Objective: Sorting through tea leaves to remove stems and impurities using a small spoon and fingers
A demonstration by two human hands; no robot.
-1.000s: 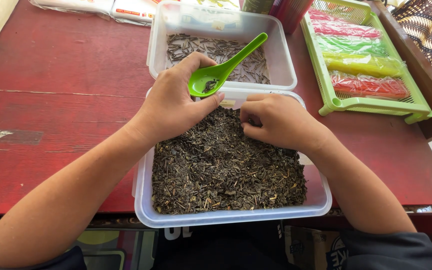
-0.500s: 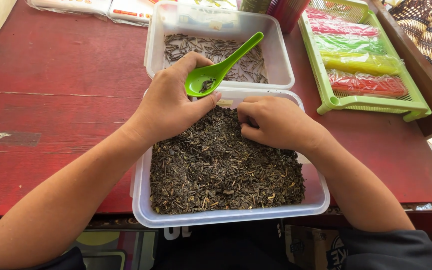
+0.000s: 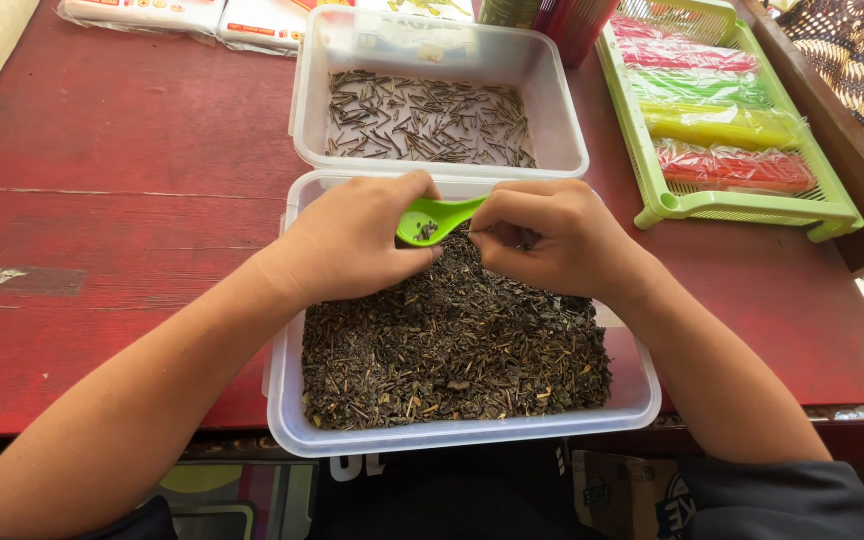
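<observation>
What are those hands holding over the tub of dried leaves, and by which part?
The left hand grips the green spoon around its bowl end. The right hand covers the handle; whether it grips it cannot be told.

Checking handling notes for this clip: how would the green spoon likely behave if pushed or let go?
The spoon looks like thin plastic, so probably light and stiff. Its bowl carries a few dark bits that would likely spill if it tips. The left hand holds it over loose tea, where it would probably land softly.
</observation>
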